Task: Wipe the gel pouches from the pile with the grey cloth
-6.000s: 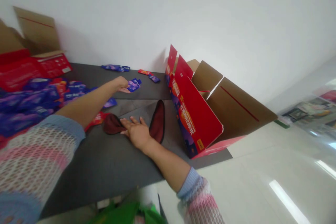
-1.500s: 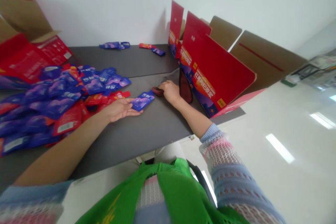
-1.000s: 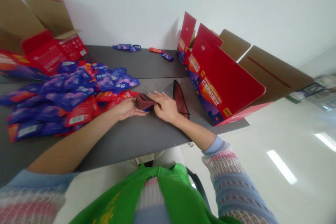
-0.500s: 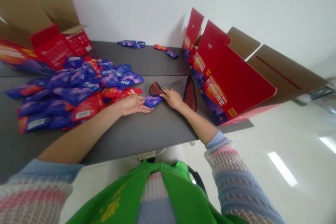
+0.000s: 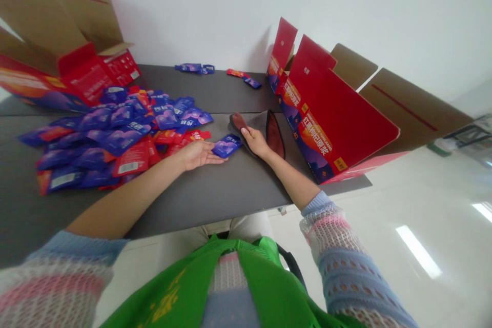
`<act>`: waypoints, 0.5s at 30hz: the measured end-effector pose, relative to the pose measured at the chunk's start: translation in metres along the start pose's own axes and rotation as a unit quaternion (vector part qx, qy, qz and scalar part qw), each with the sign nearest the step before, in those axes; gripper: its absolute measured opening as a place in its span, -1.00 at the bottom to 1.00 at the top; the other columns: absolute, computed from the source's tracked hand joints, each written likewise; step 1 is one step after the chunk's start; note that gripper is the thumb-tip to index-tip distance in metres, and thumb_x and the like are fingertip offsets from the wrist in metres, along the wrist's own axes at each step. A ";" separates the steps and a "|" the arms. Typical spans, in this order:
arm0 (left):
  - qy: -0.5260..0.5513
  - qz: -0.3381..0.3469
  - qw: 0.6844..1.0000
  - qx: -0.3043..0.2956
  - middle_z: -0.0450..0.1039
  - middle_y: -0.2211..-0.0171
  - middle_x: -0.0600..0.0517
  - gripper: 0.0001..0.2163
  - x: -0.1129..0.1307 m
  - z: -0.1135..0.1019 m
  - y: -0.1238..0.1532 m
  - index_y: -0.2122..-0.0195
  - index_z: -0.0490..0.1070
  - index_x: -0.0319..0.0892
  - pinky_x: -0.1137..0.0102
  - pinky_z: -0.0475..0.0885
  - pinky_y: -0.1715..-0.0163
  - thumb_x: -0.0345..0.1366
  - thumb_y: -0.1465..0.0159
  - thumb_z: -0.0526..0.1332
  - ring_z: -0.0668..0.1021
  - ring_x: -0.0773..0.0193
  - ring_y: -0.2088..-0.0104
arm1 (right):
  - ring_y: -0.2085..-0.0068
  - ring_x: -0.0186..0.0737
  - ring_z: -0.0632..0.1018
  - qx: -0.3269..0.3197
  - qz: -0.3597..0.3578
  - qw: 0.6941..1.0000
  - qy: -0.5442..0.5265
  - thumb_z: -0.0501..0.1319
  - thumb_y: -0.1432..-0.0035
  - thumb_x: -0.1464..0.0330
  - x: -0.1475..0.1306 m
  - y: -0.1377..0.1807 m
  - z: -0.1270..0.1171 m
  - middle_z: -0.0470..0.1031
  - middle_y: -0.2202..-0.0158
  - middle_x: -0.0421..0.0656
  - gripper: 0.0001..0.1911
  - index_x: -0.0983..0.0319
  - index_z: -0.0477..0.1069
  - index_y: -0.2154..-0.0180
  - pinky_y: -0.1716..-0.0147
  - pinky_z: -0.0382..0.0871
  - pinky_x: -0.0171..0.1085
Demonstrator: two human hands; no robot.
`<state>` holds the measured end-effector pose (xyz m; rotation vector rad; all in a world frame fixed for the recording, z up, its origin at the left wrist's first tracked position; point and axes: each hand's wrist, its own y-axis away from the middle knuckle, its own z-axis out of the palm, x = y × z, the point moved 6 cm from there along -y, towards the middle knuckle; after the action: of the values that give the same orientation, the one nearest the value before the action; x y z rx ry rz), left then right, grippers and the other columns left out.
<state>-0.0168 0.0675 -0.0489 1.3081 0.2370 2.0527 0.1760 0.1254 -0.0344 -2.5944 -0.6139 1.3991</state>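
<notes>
One blue-purple printed pouch (image 5: pixel 227 145), left end pinched in my left hand (image 5: pixel 200 155), long axis pointing right toward my right hand (image 5: pixel 255 142), which grips one black-edged maroon cloth (image 5: pixel 239 121) just past the pouch's other end, grey tabletop (image 5: pixel 192 189) running nearer me to its edge, red carton (image 5: pixel 326 107) rightward of both hands.
</notes>
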 end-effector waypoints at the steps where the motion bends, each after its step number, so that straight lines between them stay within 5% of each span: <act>1: 0.014 -0.001 1.000 0.006 0.61 0.26 -0.35 -0.80 0.000 0.000 0.000 0.16 0.50 -0.41 0.08 0.58 0.13 -0.46 -0.29 0.12 0.68 -0.06 0.22 | -0.08 -0.09 0.58 -0.014 0.004 1.000 0.012 -0.06 -0.42 0.09 -0.005 0.001 0.008 0.60 -0.04 -0.09 -0.48 0.25 0.48 -0.09 -0.14 0.36 -0.12; 6: 0.055 0.050 0.996 0.054 0.62 0.30 -0.21 -0.70 0.007 0.002 0.005 0.10 0.53 -0.35 0.18 0.61 0.31 -0.32 -0.25 0.13 0.66 0.06 0.36 | -0.05 -0.10 0.60 -0.118 -0.077 0.989 0.034 -0.04 -0.42 0.14 -0.042 0.014 0.039 0.63 0.03 -0.11 -0.53 0.20 0.46 -0.13 -0.27 0.20 -0.07; 10: 0.050 0.061 0.994 0.081 0.61 0.38 -0.17 -0.68 0.006 0.002 0.004 0.13 0.56 -0.33 0.38 0.51 0.52 -0.26 -0.24 0.13 0.58 0.19 0.50 | -0.05 -0.07 0.59 -0.154 -0.094 0.982 -0.045 -0.05 -0.39 0.03 -0.053 0.024 0.039 0.59 -0.04 -0.08 -0.42 0.25 0.44 -0.14 -0.11 0.38 -0.12; 15: 0.043 0.084 0.992 0.080 0.61 0.39 -0.13 -0.67 0.006 -0.006 -0.002 0.15 0.57 -0.26 0.35 0.50 0.49 -0.17 -0.25 0.12 0.60 0.14 0.45 | -0.08 -0.06 0.57 -0.180 -0.108 0.975 -0.071 -0.02 -0.38 -0.01 -0.065 0.033 0.036 0.58 -0.06 -0.09 -0.40 0.26 0.44 -0.15 -0.09 0.38 -0.15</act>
<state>-0.0226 0.0736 -0.0485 1.3760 0.3466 2.2740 0.1242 0.0656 -0.0149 -2.5900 -1.2360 1.5289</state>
